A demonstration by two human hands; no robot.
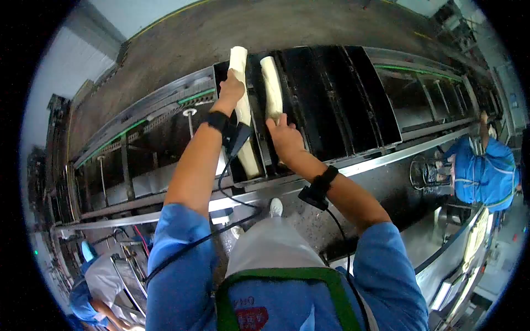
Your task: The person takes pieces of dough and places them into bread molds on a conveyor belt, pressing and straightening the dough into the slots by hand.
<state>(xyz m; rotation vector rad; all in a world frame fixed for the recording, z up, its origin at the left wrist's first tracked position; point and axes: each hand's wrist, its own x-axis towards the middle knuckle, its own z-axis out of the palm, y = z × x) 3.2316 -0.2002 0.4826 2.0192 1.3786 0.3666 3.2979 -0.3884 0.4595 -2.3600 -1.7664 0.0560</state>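
Note:
A long pale dough roll (247,157) lies lengthwise along the leftmost compartment of a black multi-compartment pan (338,99), its far end rising over the pan's rim. My left hand (232,89) is closed around its upper part. One compartment to the right, a second pale dough roll (272,83) points away from me, its far end inside the pan's far edge. The fingers and thumb of my right hand (286,137) grip its nearer part, and the hand hides much of the near end. Black bands with cables circle both wrists.
The pan rests on a metal conveyor frame (353,163) with green strips. A co-worker in blue (483,171) stands at the right, beside a round wire rack (422,172). Another person (91,295) works at the lower left near metal rails.

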